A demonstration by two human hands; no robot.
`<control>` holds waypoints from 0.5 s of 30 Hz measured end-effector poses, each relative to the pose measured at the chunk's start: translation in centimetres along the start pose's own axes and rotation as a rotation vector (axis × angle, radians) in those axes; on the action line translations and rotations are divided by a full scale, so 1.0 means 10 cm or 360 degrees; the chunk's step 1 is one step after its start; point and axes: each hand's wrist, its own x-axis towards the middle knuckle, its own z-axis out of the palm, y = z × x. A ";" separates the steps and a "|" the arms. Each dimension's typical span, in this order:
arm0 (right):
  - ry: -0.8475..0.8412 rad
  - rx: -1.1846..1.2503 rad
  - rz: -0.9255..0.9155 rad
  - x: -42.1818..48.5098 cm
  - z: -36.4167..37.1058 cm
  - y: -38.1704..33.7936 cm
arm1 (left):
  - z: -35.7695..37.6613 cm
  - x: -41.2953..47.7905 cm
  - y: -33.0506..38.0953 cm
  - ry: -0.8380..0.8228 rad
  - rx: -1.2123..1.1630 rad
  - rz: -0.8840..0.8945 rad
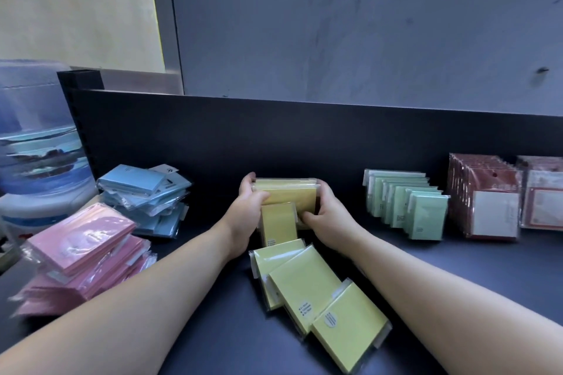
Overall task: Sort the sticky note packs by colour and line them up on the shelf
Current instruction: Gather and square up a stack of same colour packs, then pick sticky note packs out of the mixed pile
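1. Nearest, loose yellow sticky note packs (320,292) lie fanned and overlapping on the shelf (213,329), not yet lined up. Their round white stickers carry print too small to read.
2. Beyond them, the left hand (248,201) and right hand (327,210) clasp a block of yellow packs (286,195) from either side (a single pack (278,225) leans against its front). It would go best to squeeze evenly, tap the edges square and stand the block parallel to the green row.
3. Farther right, the green row (408,204) stands upright. At left, the pink pile (82,250) and blue pile (146,198) lie heaped.
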 end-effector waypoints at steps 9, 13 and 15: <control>0.0276 -0.0150 0.0224 0.10 -0.28 0.11 | 0.33 0.25 0.15 0.0045 0.0638 -0.0086; 0.0340 -0.0040 0.0266 0.14 -0.32 0.21 | 0.41 0.40 0.09 0.0065 0.0672 -0.0069; 0.0385 0.0003 0.0274 0.15 -0.31 0.26 | 0.44 0.45 0.03 0.0100 0.0687 -0.0053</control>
